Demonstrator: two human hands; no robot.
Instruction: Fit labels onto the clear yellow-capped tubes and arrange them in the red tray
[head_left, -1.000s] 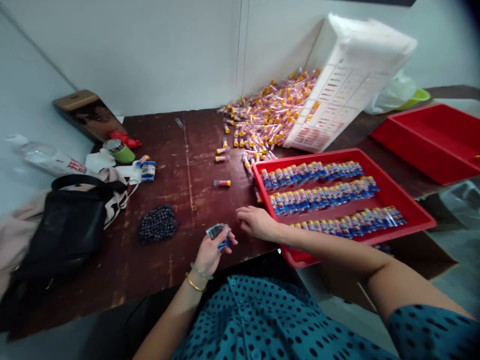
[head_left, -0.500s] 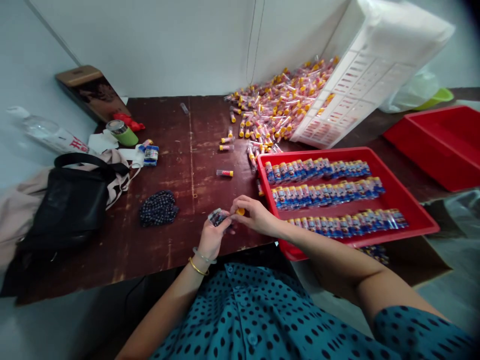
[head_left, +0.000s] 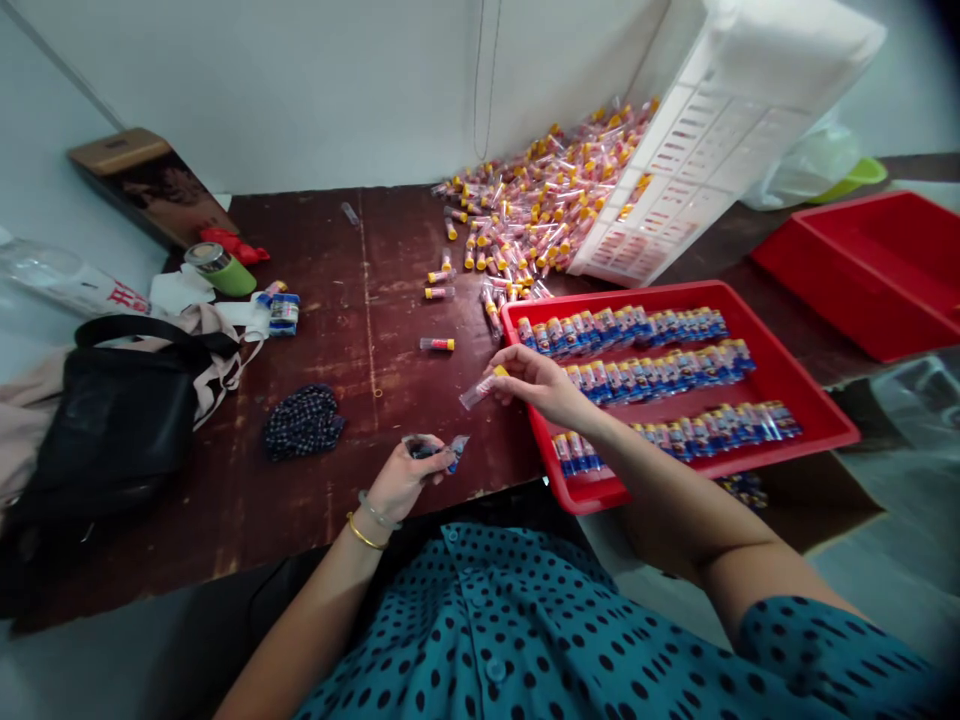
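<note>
My right hand (head_left: 529,380), near the left wall of the red tray (head_left: 536,432), pinches a clear tube with a yellow cap (head_left: 480,390). The tube is tilted, its clear end pointing down and left. Lower and to the left, my left hand (head_left: 405,480) is closed on small printed plastic sleeves (head_left: 454,452), dark and blue, partly hidden by the fingers. The hands are apart. Rows of blue-labelled tubes (head_left: 660,375) stand in the tray. A single capped tube (head_left: 437,344) lies on the table beyond my hands.
A large pile of yellow-capped tubes (head_left: 540,205) lies at the back against a tilted white basket (head_left: 675,150). A second red tray (head_left: 877,265) stands at right. On the left are a black bag (head_left: 112,415), a checked cloth bundle (head_left: 304,422) and a green-bodied jar (head_left: 229,272).
My right hand has drawn up and away from my left, carrying the yellow-capped tube. My left hand sits slightly lower and further left, still holding the sleeves. The view has shifted a little.
</note>
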